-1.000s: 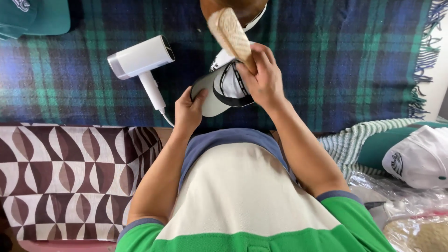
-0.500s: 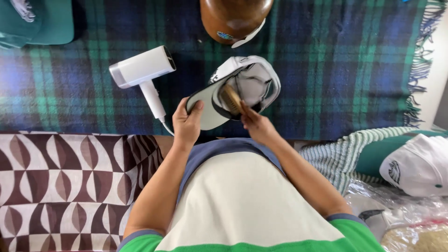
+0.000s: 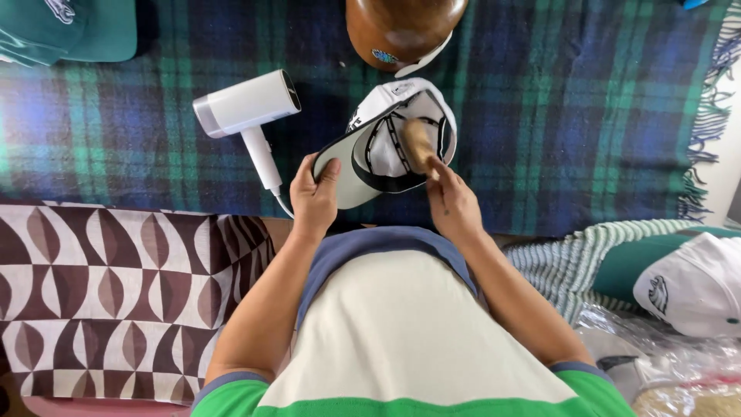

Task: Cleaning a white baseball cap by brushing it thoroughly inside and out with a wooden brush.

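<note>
Cap: white baseball cap (image 3: 386, 143) is lying upside down at 12 o'clock from the person, over the plaid blanket (image 3: 540, 116).
Left hand: left hand (image 3: 315, 194) is pinching the cap's brim, fingers clamped on it.
Right hand: right hand (image 3: 454, 202) is gripping a wooden brush (image 3: 417, 144) inside the cap.
Dryer: white hair dryer (image 3: 248, 116) is resting at 10 o'clock from the cap.
Bowl: brown bowl (image 3: 403, 27) is sitting at 12 o'clock, just beyond the cap.

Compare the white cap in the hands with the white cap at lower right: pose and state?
The held cap is upside down, inside showing, gripped at the brim by the left hand; the right hand works a brush inside it. The lower-right cap lies crown up, untouched. Both are white.
</note>
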